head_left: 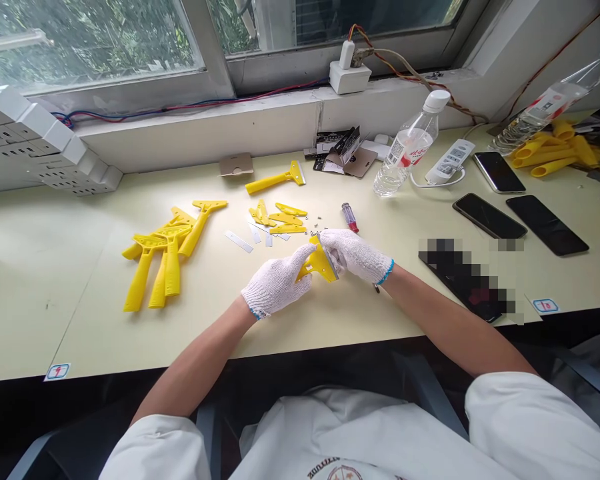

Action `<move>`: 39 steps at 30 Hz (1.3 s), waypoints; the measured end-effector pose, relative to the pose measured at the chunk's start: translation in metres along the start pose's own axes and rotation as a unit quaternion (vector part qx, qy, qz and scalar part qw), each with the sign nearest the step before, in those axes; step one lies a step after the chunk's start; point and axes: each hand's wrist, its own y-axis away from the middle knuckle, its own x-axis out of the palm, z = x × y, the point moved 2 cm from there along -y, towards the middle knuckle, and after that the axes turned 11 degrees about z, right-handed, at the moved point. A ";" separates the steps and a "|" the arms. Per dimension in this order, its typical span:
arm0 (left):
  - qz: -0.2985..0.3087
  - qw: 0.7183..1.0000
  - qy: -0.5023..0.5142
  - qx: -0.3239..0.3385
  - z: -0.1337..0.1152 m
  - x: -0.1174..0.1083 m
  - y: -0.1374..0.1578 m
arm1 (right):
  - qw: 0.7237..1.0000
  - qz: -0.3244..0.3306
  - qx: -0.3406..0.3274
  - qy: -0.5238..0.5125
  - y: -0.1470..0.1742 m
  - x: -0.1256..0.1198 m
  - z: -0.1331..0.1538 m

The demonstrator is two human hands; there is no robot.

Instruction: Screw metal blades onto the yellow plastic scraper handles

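- Head view: one pale-cream flat tabletop (205, 333) carries everything, beneath a window; its near edge is close to the person, probably for easy reach.
- Two clear plastic bottles (407, 150) with white caps stand to the right, perhaps set aside from the work.
- Two hands in white knitted gloves meet over the middle. The left hand (279, 283) grasps a yellow plastic scraper (322, 262) by its neck, seemingly to steady it; the right hand (357, 253) pinches its metal-edged head, though some fingertips are hidden.
- Five textured yellow plastic handles (173, 267) appear heaped at the left, likely grouped within reach.
- One yellow scraper with a metal edge (275, 180) lies alone beyond, seemingly kept apart.
- Four dark phone-like slabs (549, 225) lie at the right, one partly blurred.
- One screwdriver with a translucent, red-ended handle (349, 217) lies just beyond the right hand, presumably handy there.
- About five flat yellow plastic pieces (287, 229) lie loosely together.
- At least four thin grey metal blades (239, 241) lie beside them; overlaps prevent an exact count.
- Several tiny metal screws (319, 218) lie scattered, too small to count.
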 end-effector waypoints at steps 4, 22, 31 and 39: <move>-0.007 0.998 -0.059 0.011 0.002 0.002 -0.001 | 1.000 -0.007 0.001 0.002 -0.001 0.001 0.001; -0.084 0.979 0.183 0.023 0.014 -0.011 -0.007 | 0.990 -0.009 0.057 -0.125 -0.005 -0.003 0.004; 0.007 0.755 0.652 -0.071 0.011 -0.021 -0.005 | 0.870 -0.195 -0.085 0.444 -0.003 -0.042 -0.004; 0.036 0.668 0.740 -0.077 0.009 -0.009 -0.007 | 0.788 -0.099 -0.082 0.602 -0.012 -0.034 -0.011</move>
